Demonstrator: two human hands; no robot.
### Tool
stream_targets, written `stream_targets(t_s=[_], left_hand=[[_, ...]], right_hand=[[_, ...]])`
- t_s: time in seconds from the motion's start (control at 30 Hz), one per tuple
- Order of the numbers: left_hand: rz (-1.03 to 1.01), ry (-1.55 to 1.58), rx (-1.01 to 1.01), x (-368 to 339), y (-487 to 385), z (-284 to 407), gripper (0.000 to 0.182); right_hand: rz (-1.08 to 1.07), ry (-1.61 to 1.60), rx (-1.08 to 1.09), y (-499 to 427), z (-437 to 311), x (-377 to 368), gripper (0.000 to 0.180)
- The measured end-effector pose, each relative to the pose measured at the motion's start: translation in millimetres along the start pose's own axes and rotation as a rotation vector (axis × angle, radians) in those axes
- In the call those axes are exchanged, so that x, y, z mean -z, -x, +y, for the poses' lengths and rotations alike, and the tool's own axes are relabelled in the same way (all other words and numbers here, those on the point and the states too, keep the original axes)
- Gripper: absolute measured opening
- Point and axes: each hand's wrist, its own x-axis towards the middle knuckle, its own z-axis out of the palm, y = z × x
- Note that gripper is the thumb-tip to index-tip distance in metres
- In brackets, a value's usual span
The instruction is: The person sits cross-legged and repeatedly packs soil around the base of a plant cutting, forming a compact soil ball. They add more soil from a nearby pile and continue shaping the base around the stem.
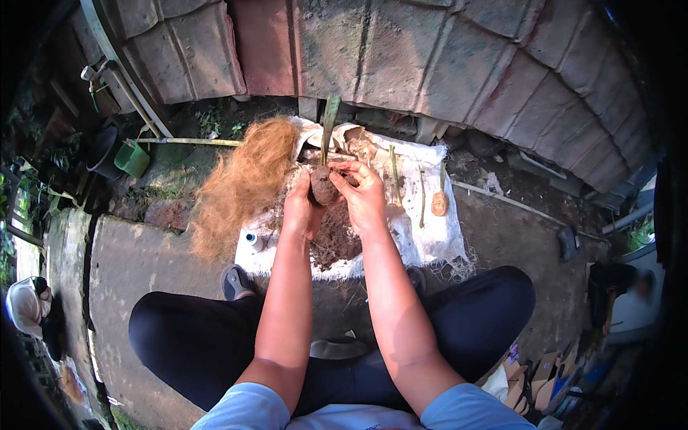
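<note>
Both my hands are closed around a ball of brown soil [324,187] with a green cut leaf stalk [329,126] standing up out of it. My left hand [301,209] cups the ball from the left and below. Thumb and fingers of my right hand [364,193] press on its right side. Under them, a heap of loose soil [336,239] lies on a white woven sack [424,236]. To the right on the sack lie a green stalk [395,172], a thinner stalk [422,196] and a stalk with a fibre-wrapped ball [439,204] at its base.
A mound of orange-brown fibre [242,188] covers the sack's left side, near a white thread spool [253,242]. Clay roof tiles [398,59] overhang the far side. A green bucket [132,158] stands at left. Other people [32,306] are at both outer edges; cardboard [543,376] lies lower right.
</note>
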Motion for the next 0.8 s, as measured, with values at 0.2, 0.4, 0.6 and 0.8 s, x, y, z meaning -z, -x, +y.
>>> stream_targets(t_s=[0.2, 0.4, 0.6, 0.8], left_hand=[[-0.017, -0.129, -0.024, 4.3, 0.8, -0.2, 0.039], [0.054, -0.161, -0.073, 3.8, -4.5, 3.1, 0.030], [0.080, -0.134, -0.102, 9.1, -3.7, 3.0, 0.040], [0.092, -0.162, -0.145, 6.5, -5.3, 5.7, 0.048]], right_hand=[[-0.084, 0.227, 0.048, -3.0, -2.0, 5.2, 0.021], [-0.225, 0.316, 0.218, -9.0, -6.6, 5.9, 0.022], [-0.042, 0.197, -0.023, -11.8, -0.8, 12.7, 0.024], [0.103, 0.955, -0.046, -13.0, 22.8, 38.5, 0.059]])
